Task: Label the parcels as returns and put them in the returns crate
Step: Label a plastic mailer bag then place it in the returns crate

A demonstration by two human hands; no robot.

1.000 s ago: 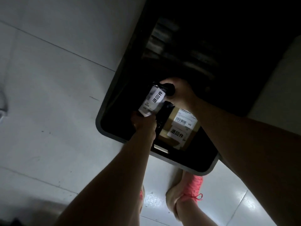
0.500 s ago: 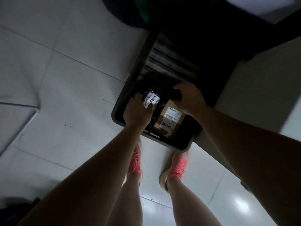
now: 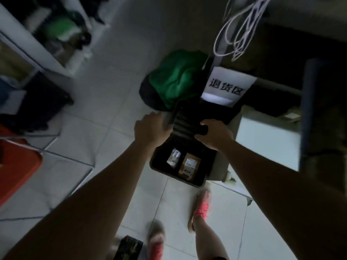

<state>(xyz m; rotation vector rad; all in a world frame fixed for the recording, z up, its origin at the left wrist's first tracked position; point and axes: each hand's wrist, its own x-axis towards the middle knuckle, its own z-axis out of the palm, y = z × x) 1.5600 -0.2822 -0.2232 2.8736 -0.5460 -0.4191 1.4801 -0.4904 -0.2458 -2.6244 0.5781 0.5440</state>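
A person stands over the black returns crate (image 3: pixel 208 162) on the tiled floor (image 3: pixel 105 113), low centre of the frame, in dim, motion-blurred light. The crate's far end is lost in shadow, and print on the parcels is too small to read. A dark object (image 3: pixel 129 248) at the bottom edge is cut off and cannot be made out.

The left hand (image 3: pixel 152 128) hovers at the crate's left rim, fingers relaxed and released. The right hand (image 3: pixel 214 134) hangs over the crate's far half, fingers loosely curled with nothing seen in them.

Half a second earlier both hands were down inside the crate on the black parcel (image 3: pixel 173 157). It now lies free on the crate floor, just beside the brown box (image 3: pixel 189 166), and the hands have lifted clear.

A white sign (image 3: pixel 227 87) and a green bag (image 3: pixel 176 79), out of frame before, now show beyond the crate.
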